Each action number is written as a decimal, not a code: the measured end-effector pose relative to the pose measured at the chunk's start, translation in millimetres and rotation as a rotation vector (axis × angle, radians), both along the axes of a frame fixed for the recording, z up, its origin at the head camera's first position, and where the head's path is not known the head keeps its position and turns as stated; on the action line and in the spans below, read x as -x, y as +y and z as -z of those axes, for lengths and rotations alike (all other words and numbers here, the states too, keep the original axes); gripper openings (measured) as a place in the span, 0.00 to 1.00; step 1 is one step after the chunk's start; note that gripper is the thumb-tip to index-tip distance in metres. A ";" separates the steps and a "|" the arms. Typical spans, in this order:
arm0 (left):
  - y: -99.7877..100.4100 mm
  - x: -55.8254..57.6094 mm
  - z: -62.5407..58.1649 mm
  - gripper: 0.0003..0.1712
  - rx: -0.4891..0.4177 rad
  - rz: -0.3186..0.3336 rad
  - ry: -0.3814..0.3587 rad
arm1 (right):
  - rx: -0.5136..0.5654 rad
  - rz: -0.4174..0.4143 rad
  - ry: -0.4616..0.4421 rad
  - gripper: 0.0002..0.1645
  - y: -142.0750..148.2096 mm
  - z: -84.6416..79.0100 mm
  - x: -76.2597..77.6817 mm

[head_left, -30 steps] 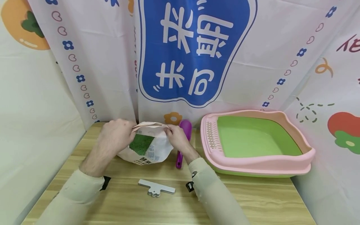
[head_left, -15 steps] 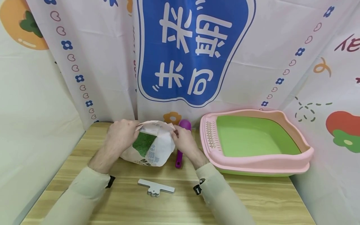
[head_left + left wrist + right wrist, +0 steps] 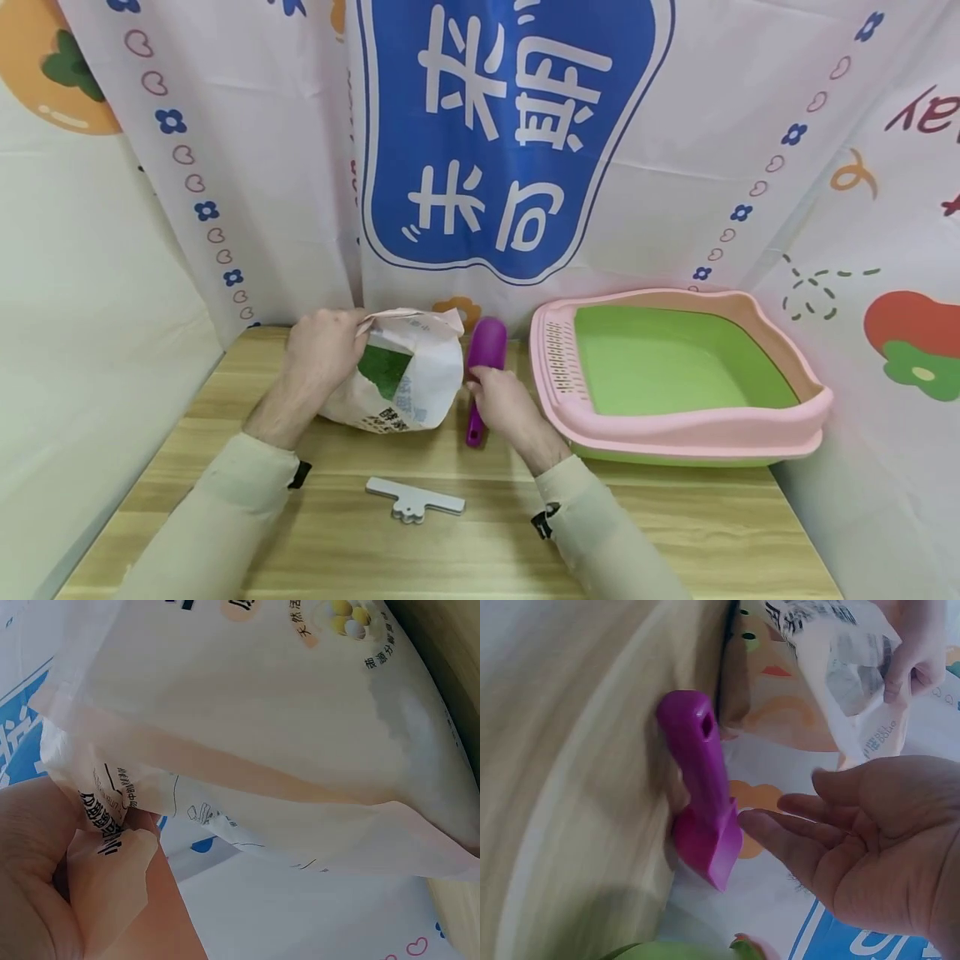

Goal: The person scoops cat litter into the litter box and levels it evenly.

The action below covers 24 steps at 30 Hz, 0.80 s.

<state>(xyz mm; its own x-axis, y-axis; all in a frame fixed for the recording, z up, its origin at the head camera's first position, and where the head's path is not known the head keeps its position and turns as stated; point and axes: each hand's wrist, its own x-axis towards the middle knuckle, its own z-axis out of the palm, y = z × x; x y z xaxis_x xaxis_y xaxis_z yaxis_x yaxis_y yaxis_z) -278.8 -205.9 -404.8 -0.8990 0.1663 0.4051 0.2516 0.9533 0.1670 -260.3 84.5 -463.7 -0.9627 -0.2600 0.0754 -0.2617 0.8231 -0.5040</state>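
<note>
Pinching a white bag (image 3: 438, 367) with the left hand (image 3: 324, 350), the right hand (image 3: 508, 408) beside a purple scoop (image 3: 489, 340)

Seen from the head, the bag sits at the back of the wooden table (image 3: 300, 542), in front of the printed backdrop (image 3: 300, 167). Its mouth gapes, and a dark green patch shows at its middle. At the bag's left upper edge, the left hand grips the rim. Right of the bag, just beside it, lies the scoop, handle toward the person; the right hand is at that handle, its far fingers hidden from here. Farther right of the bag stands a pink-rimmed green tray (image 3: 675, 437). Nearer the person than the bag lies 1 pale grey clip (image 3: 412, 500).

Seen from the left wrist, the thumb and fingers pinch a crumpled fold at the bag's rim; most of the fingers are hidden behind it. The bag's printed wall fills much of the view.

Seen from the right wrist, the scoop is clear of the bag. The right hand's fingers are slightly bent and loosely spread, the thumb apart from them. 1 fingertip comes very near the scoop; whether it touches, I cannot tell. Beyond, the left hand pinches the bag's rim.
</note>
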 end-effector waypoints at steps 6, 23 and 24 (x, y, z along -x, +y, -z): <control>-4.1 1.3 -0.1 0.14 -0.020 0.002 -0.007 | -0.059 -0.037 0.012 0.14 3.8 14.9 -5.4; -5.9 4.6 -0.3 0.14 -0.034 0.032 0.003 | -0.346 -0.225 0.177 0.20 7.3 22.3 -20.2; -5.8 4.7 -0.2 0.14 -0.035 0.033 0.000 | -0.355 -0.229 0.176 0.21 7.6 22.4 -20.8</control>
<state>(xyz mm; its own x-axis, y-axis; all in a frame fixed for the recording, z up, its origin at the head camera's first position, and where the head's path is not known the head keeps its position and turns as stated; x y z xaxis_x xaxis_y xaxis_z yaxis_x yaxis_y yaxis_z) -283.5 -211.7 -404.6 -0.8932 0.1816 0.4113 0.2827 0.9382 0.1997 -239.5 92.1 -486.1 -0.8581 -0.5036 0.1006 -0.5132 0.8480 -0.1325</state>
